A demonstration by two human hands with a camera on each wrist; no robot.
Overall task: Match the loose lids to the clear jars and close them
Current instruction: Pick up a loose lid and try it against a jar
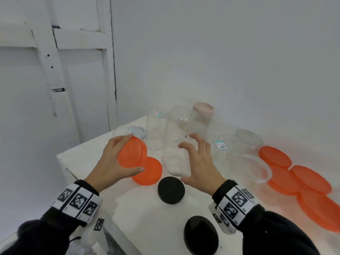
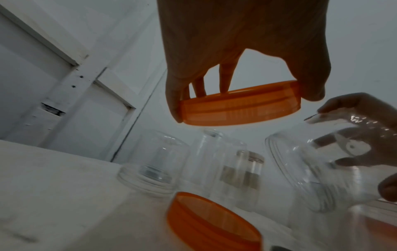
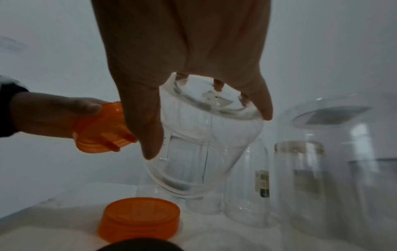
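My left hand (image 1: 117, 161) grips an orange screw lid (image 1: 131, 152) by its rim, lifted off the table and tilted; it also shows in the left wrist view (image 2: 240, 107) and the right wrist view (image 3: 101, 129). My right hand (image 1: 198, 161) holds a clear jar (image 1: 176, 160) by its base, raised and tilted with its mouth toward the lid (image 2: 318, 168) (image 3: 204, 146). Lid and jar are apart. A second orange lid (image 1: 149, 172) lies on the table below the held one.
Clear jars (image 1: 156, 129) stand upside down at the back, one with a pink lid (image 1: 203, 108). Two black lids (image 1: 171, 190) lie near me. A wide clear bowl (image 1: 250, 168) and several large orange lids (image 1: 311, 179) sit right. The table edge (image 1: 62, 162) drops at left.
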